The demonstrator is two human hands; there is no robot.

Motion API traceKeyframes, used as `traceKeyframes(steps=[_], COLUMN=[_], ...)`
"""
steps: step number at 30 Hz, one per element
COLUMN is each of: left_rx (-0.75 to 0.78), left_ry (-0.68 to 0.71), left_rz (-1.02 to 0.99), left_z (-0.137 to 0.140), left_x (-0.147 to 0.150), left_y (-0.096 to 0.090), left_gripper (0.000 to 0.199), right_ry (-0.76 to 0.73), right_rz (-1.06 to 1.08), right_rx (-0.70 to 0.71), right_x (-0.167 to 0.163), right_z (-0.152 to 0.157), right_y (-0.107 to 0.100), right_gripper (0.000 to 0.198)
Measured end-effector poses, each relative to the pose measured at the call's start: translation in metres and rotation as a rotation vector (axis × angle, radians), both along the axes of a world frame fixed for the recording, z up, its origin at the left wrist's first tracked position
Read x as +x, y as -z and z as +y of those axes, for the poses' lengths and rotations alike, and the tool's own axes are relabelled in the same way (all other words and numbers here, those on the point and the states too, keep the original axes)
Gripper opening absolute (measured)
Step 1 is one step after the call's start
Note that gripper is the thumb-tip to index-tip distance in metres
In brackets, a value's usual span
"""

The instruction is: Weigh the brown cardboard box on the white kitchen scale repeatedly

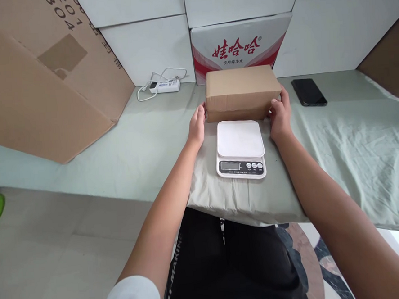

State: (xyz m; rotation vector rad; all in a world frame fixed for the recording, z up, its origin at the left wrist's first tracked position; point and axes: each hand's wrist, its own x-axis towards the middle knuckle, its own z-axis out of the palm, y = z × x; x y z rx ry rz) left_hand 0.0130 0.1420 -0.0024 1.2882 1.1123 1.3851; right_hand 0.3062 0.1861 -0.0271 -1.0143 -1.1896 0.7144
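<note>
A closed brown cardboard box sits on the cloth-covered table, right behind a white digital kitchen scale. My left hand presses against the box's left side. At the opposite end, my right hand grips the right side, its fingers partly behind the corner and its thumb at the front. Both hands hold the box between them. Nothing lies on the scale's platform, and its small display looks blank. The left fingertips are partly hidden by the box's edge.
A white carton with red lettering stands behind the box. White power strip with cable lies to the left, a black phone to the right. A large cardboard carton fills the left side. The green tablecloth hangs over the front edge.
</note>
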Motion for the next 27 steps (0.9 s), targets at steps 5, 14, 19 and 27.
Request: traceKeyframes(steps=[5,14,19,27], left_rx=[0.003,0.010,0.009,0.029], left_ry=[-0.008,-0.001,0.001,-0.018], left_rz=[0.031,0.052,0.049,0.056], left_z=[-0.002,0.000,0.001,-0.001], left_x=[0.001,0.001,0.001,0.002], left_y=[-0.003,-0.002,-0.001,-0.001], left_gripper=[0.093,0.093,0.093,0.099], right_ry=[0.001,0.008,-0.008,0.037], right_rz=[0.023,-0.062,-0.053,-0.089], right_rx=[-0.009,0.019,0.000,0.054], right_x=[-0.003,0.004,0.008,0.005], right_z=[-0.004,0.004,0.012,0.007], right_y=[-0.002,0.008,0.014,0.013], right_gripper=[0.069,0.073,0.080,0.089])
